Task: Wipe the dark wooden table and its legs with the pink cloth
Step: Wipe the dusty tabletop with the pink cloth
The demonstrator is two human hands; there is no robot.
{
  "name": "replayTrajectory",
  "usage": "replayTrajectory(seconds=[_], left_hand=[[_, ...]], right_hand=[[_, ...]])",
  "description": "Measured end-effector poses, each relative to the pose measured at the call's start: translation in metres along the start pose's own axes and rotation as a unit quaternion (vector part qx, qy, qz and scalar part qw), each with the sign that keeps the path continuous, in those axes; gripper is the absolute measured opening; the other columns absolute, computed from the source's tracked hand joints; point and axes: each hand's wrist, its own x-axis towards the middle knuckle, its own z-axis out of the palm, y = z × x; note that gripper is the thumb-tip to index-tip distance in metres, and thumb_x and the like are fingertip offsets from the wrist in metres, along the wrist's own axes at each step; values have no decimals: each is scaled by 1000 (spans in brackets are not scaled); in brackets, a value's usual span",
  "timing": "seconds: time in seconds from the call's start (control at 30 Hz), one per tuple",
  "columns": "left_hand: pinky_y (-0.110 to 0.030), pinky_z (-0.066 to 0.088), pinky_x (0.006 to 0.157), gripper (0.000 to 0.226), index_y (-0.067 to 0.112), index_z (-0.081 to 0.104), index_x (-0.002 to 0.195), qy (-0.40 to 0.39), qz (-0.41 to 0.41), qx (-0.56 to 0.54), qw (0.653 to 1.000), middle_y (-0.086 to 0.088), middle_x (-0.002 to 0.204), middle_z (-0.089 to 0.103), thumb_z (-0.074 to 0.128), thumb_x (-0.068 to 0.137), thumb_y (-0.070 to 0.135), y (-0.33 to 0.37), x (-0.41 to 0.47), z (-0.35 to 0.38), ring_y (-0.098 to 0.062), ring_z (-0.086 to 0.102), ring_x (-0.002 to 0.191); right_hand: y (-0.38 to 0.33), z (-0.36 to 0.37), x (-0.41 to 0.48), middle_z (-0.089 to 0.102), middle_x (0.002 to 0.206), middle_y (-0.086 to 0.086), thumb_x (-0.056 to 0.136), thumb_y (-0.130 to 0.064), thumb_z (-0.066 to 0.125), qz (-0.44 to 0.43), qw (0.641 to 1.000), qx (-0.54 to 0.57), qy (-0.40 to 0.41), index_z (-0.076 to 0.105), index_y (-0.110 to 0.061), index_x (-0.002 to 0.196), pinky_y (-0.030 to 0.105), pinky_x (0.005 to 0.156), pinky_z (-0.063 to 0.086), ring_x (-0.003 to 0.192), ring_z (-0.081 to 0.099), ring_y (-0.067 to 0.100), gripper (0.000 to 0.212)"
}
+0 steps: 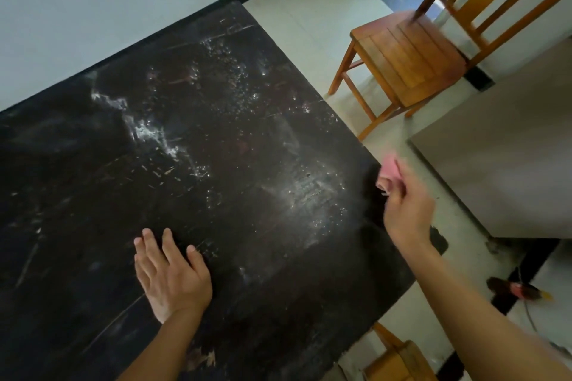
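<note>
The dark wooden table [216, 139] fills most of the view, its top scratched and streaked with white dust. My left hand [171, 275] lies flat on the top near the front, fingers straight and spread. My right hand [405, 207] is at the table's right edge and grips the bunched pink cloth [389, 168], which sticks out above my fingers, blurred. The table's legs are hidden below the top.
A wooden chair [411, 62] stands on the tiled floor right of the table. A grey slab-like surface [501, 158] lies at the far right. Part of another wooden seat [399, 359] shows at the bottom. A small brush-like object [520, 289] lies on the floor.
</note>
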Motion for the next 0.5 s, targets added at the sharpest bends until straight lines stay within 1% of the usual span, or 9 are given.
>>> replayTrajectory(seconds=[0.07,0.13,0.27,0.33,0.37,0.4,0.43,0.47,0.5], left_hand=[[-51,9,119,54,3,32,144,-2,4,3,1000,-20,158,14,46,97,25,-1,-1,-1,-34,4,147],[-51,9,119,54,2,33,144,1,4,0,1000,-21,158,14,46,97,24,-4,-2,0,-34,4,147],[-52,10,119,53,1,34,143,10,17,-10,1000,-22,157,16,48,96,22,-2,-2,0,-35,6,147],[-51,9,119,53,1,33,143,9,17,-8,1000,-22,157,16,47,96,23,-3,0,1,-35,6,147],[-50,9,120,53,2,33,143,7,20,-5,1000,-22,157,16,46,97,24,-4,0,1,-35,6,147],[-50,9,120,53,2,33,143,6,22,-4,1000,-21,157,16,46,97,25,-5,-2,2,-34,5,147],[-50,9,120,53,2,33,144,8,24,-4,1000,-21,157,16,45,97,25,-6,-3,2,-34,5,147],[-50,9,120,53,3,33,144,11,24,-4,1000,-21,157,16,45,97,25,-7,-3,2,-34,5,147],[-51,9,120,53,3,33,144,12,22,-5,1000,-21,157,16,45,97,25,-8,-2,3,-34,5,147]], right_hand=[[43,-8,-37,42,150,10,98,-5,49,69,996,-58,17,39,-10,147,38,115,27,139,36,26,50],[52,6,-74,34,155,11,93,3,50,93,992,-87,21,34,-9,149,42,117,22,142,28,30,59],[-25,69,-81,31,156,3,83,13,56,75,997,-25,22,32,-17,151,24,114,14,141,25,22,78],[-76,99,-58,34,154,0,86,9,57,26,998,15,-64,37,-20,149,27,116,23,137,30,17,72],[-98,110,-43,42,148,5,88,8,54,-2,992,47,-117,45,-16,144,26,110,34,129,41,16,62],[-118,111,-28,54,135,13,90,7,49,-11,983,89,-163,55,-9,135,27,97,42,111,53,14,47],[-131,109,-14,62,118,17,93,5,45,-8,977,117,-181,62,-2,121,30,85,47,91,57,11,34],[-138,101,-4,66,103,14,95,2,44,-5,977,129,-170,66,-1,110,31,76,49,81,55,10,26],[-135,90,4,66,96,6,98,-2,44,-9,982,123,-141,67,-6,106,28,74,48,82,54,10,25]])
